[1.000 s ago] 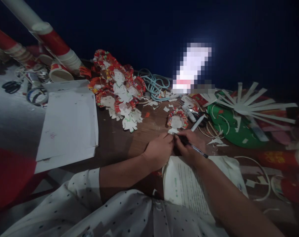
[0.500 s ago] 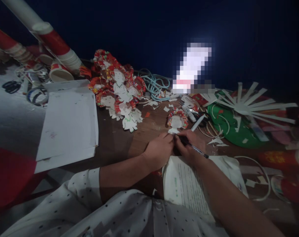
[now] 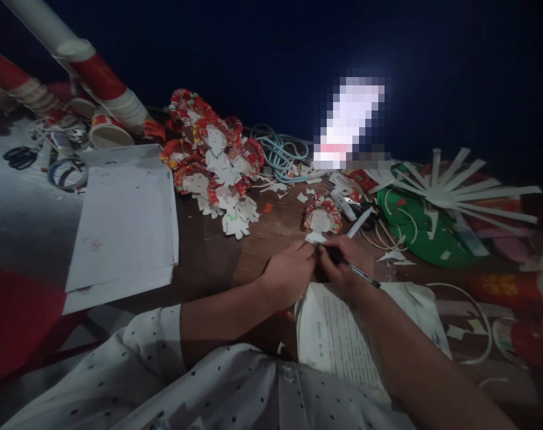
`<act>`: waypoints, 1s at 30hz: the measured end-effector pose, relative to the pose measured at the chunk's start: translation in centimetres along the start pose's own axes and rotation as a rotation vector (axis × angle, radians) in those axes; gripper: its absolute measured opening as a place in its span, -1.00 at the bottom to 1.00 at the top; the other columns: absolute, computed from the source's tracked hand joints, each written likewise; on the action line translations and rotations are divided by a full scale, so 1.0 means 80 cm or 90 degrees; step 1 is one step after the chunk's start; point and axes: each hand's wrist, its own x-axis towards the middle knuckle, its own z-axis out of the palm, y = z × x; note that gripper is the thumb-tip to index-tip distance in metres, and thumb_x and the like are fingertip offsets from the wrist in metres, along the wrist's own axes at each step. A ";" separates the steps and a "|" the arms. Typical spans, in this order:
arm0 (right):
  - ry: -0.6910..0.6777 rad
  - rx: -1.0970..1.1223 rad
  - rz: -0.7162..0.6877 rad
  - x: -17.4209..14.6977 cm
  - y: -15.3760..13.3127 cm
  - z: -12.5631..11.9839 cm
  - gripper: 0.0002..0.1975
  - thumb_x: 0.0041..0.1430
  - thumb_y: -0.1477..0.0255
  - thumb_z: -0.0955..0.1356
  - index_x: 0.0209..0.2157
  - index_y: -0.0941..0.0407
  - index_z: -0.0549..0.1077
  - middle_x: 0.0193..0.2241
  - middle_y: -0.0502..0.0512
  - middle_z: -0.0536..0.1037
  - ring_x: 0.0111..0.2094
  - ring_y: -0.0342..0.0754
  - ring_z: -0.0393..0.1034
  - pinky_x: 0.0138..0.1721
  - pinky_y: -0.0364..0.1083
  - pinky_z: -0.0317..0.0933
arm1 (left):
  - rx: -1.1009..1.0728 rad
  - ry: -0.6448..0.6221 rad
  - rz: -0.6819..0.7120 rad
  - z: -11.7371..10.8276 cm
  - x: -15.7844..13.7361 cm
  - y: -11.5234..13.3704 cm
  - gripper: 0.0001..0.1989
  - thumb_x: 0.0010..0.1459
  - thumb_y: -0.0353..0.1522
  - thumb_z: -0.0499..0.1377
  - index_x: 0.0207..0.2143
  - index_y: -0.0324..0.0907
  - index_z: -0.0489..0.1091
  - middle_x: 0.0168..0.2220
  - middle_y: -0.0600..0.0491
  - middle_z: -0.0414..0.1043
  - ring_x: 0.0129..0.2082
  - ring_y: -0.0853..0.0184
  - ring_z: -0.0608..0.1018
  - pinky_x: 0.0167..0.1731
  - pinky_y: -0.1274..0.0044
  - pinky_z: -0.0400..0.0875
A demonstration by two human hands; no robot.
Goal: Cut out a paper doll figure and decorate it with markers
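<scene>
My right hand (image 3: 349, 269) is closed around a dark pen (image 3: 363, 275), whose tip end is hidden by the fingers. Just beyond both hands lies a paper cutout figure (image 3: 321, 222) with a red, patterned, ruffled rim round its white head. My left hand (image 3: 290, 272) has its fingers curled down on the lower part of that cutout, which they cover. The two hands meet at the fingertips. Under my right wrist is a printed booklet (image 3: 334, 340). Similar finished-looking paper figures (image 3: 217, 161) lie heaped at the middle left.
White cardboard sheets (image 3: 125, 233) lie at left, near stacked paper cups (image 3: 105, 80) and black scissors (image 3: 20, 157). A pale blue cord (image 3: 282, 152) is coiled behind. To the right are a green disc (image 3: 445, 248), a white strip fan (image 3: 441, 194), a glue tube (image 3: 343, 206) and paper scraps.
Almost nothing differs. The pen's rear end has shifted very slightly to the right, while both hands and the cutout stay in place.
</scene>
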 end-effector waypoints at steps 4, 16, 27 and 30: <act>-0.011 0.000 -0.002 0.000 0.001 0.000 -0.83 0.16 0.27 0.30 -0.31 0.02 0.47 -0.41 0.11 0.56 -0.37 0.02 0.48 -0.33 -0.05 0.34 | -0.004 -0.006 0.002 -0.001 -0.001 0.001 -0.69 0.27 -0.41 -0.05 -0.07 -0.29 0.41 -0.02 -0.09 0.38 0.00 0.24 0.35 0.01 0.44 0.33; 0.003 0.012 -0.007 0.000 -0.001 -0.001 -0.82 0.18 0.26 0.28 -0.33 0.04 0.47 -0.42 0.10 0.55 -0.35 0.02 0.48 -0.31 -0.05 0.34 | 0.002 -0.001 0.009 -0.001 -0.001 0.000 -0.69 0.26 -0.41 -0.05 -0.06 -0.29 0.40 -0.03 -0.09 0.37 0.00 0.25 0.34 0.03 0.44 0.31; 0.006 0.010 0.001 -0.001 0.000 0.000 -0.84 0.17 0.28 0.30 -0.32 0.03 0.47 -0.42 0.09 0.56 -0.35 0.01 0.49 -0.32 -0.06 0.33 | -0.006 -0.009 0.007 0.000 0.000 0.000 -0.69 0.27 -0.41 -0.05 -0.07 -0.29 0.41 -0.02 -0.09 0.38 0.01 0.23 0.34 0.01 0.44 0.34; 0.004 0.006 -0.002 -0.001 0.000 0.000 -0.86 0.17 0.28 0.30 -0.32 0.01 0.46 -0.41 0.09 0.56 -0.34 0.02 0.49 -0.31 -0.07 0.33 | -0.003 -0.007 0.005 -0.001 0.000 0.001 -0.69 0.27 -0.41 -0.05 -0.06 -0.29 0.40 -0.04 -0.08 0.38 0.00 0.25 0.35 0.01 0.45 0.34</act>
